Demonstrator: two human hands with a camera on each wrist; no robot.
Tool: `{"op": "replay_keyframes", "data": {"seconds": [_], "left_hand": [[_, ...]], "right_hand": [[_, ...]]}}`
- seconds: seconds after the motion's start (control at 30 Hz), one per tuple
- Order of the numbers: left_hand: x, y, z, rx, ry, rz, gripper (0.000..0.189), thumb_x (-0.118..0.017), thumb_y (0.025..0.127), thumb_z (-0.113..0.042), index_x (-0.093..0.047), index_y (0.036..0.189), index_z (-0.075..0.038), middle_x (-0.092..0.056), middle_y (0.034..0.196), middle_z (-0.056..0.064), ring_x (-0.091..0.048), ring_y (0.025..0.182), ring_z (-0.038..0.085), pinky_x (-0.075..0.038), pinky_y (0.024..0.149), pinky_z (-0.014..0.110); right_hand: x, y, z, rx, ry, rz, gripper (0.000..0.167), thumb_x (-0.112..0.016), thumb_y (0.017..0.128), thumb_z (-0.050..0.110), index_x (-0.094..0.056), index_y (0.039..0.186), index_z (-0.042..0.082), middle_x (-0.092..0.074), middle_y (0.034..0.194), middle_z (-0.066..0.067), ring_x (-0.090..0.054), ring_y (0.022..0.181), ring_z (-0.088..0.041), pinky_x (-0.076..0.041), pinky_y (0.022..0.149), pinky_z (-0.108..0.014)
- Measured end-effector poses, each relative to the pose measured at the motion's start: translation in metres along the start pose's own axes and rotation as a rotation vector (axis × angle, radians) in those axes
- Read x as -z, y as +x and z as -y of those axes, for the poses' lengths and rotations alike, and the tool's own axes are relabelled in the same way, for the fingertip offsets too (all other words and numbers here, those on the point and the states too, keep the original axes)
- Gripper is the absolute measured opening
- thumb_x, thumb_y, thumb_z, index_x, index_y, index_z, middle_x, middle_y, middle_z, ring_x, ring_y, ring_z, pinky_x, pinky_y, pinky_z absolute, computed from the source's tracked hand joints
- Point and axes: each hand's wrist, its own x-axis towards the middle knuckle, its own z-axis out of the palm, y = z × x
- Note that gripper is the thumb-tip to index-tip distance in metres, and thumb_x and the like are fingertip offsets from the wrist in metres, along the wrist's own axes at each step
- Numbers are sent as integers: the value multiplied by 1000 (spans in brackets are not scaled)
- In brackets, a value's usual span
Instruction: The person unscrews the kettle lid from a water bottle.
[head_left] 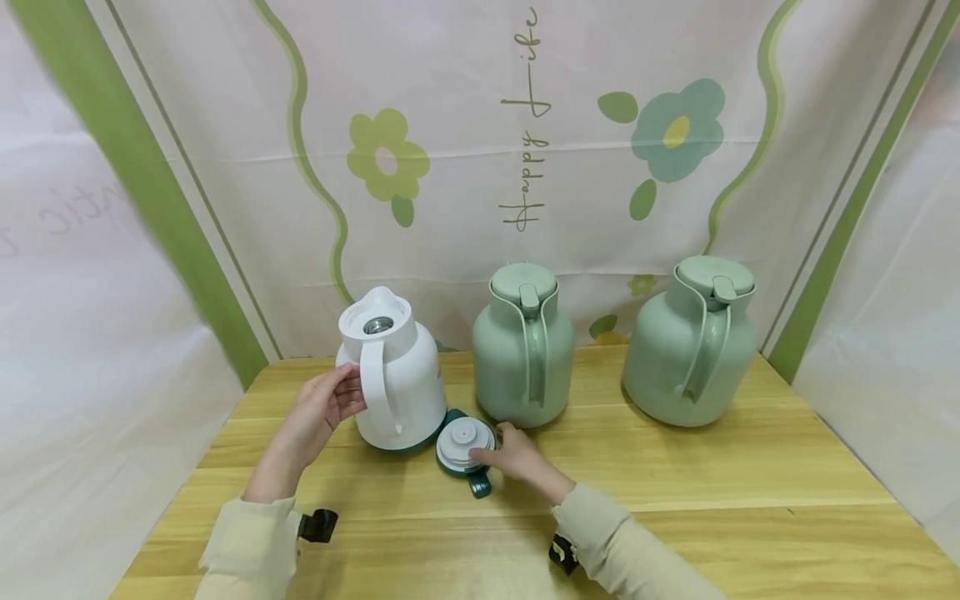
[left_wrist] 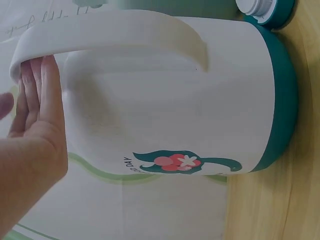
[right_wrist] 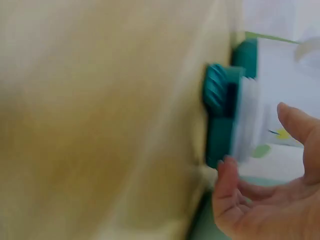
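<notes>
A white vacuum jug (head_left: 415, 379) with a dark green base stands upright at the left, its top uncovered and a steel inner neck showing. My left hand (head_left: 315, 418) is at the upper part of its handle (head_left: 373, 385); in the left wrist view the fingers (left_wrist: 49, 92) reach straight in under the handle, thumb apart. Beside the jug's base, the green and white lid (head_left: 459, 443) lies upside down on the table. At its right edge is my right hand (head_left: 522, 459), fingertips right at the rim. The right wrist view shows the thumb (right_wrist: 295, 120) spread away from the other fingers.
Two pale green vacuum jugs stand upright with lids on, one in the middle (head_left: 498, 367) close behind the lid, the other (head_left: 667, 367) farther right. The wooden table (head_left: 675, 508) ends at a printed curtain (head_left: 465, 75) behind the jugs.
</notes>
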Motion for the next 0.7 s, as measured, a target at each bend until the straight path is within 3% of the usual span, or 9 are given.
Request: {"op": "replay_keyframes", "data": {"seconds": [0.2,0.37,0.53,0.7], "left_hand": [[-7,-5,-10,-29,-42,-227,30,-39,103,-32,-63,89,-22,-67,84,-13,-66,81,0,-56,78,15],[-22,-11,-19,-63,-52,-411,30,-42,102,-33,-64,88,-18,-64,82,-10,-64,76,3,-56,74,16],[-41,-19,-25,-134,-33,-440,29,-43,102,-29,-64,91,-11,-64,80,-8,-64,74,5,-57,72,17],[-61,-24,-26,-166,-14,-349,30,-41,103,-25,-64,94,-9,-64,80,-9,-65,75,6,-58,73,19]], "right_hand": [[37,-13,3,109,-65,141,47,-69,85,20,-57,122,-8,-63,114,-23,-61,102,-30,-53,85,-42],[83,-20,-2,224,-108,249,37,-63,88,13,-61,117,-9,-65,115,-25,-62,105,-32,-53,89,-41],[129,-27,1,232,-137,249,28,-57,89,9,-65,111,-7,-66,112,-24,-63,100,-28,-54,82,-37],[166,-30,16,228,-135,97,29,-51,93,8,-62,113,-9,-67,107,-22,-63,94,-27,-53,76,-32]]}}
